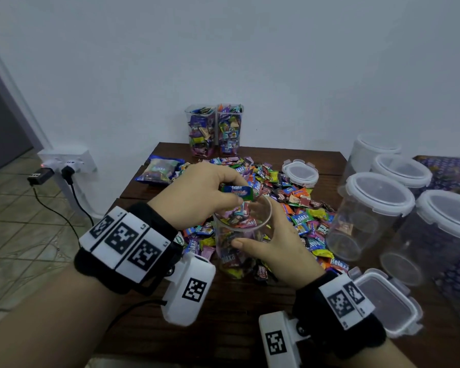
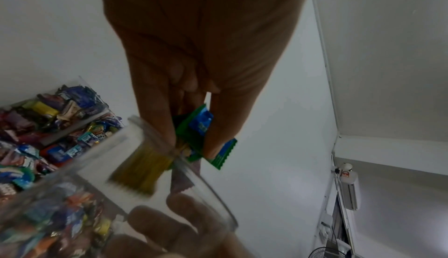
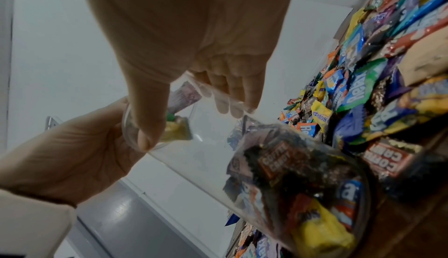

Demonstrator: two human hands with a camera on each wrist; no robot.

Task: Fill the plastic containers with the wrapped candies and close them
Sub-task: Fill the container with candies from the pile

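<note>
A: Start with the biggest thing.

B: A dark wooden table [image 1: 250,309] against a pale wall [image 1: 250,49]. Spread over its middle is a heap of wrapped sweets [image 1: 290,192] in many colours.

A: And the tubs?

B: Four clear round tubs with white clip lids [image 1: 375,211] stand in a group at the right edge, lids on. At the back, against the wall, two tall clear tubs [image 1: 214,128] stand side by side, touching, both full of sweets. I cannot tell whether those two have lids.

A: Which one is being filled?

B: An open clear jar [image 1: 241,235] near the front of the heap, partly filled. The right hand [image 1: 279,243] grips it around the side, thumb on the near wall and fingers curled round the far wall.

A: The other hand?

B: The left hand [image 1: 202,195] is at the jar's rim, fingers closed, pinching a few sweets; a green and blue sweet [image 1: 237,193] shows between thumb and fingertips. The wrist view shows a yellow one [image 2: 143,170] at the mouth of the jar, blurred.

A: Smaller bits?

B: A loose round lid [image 1: 300,172] lies beyond the heap, a loose square lid [image 1: 388,301] by the right wrist, and a blue sweet bag [image 1: 161,170] at the back left.
</note>
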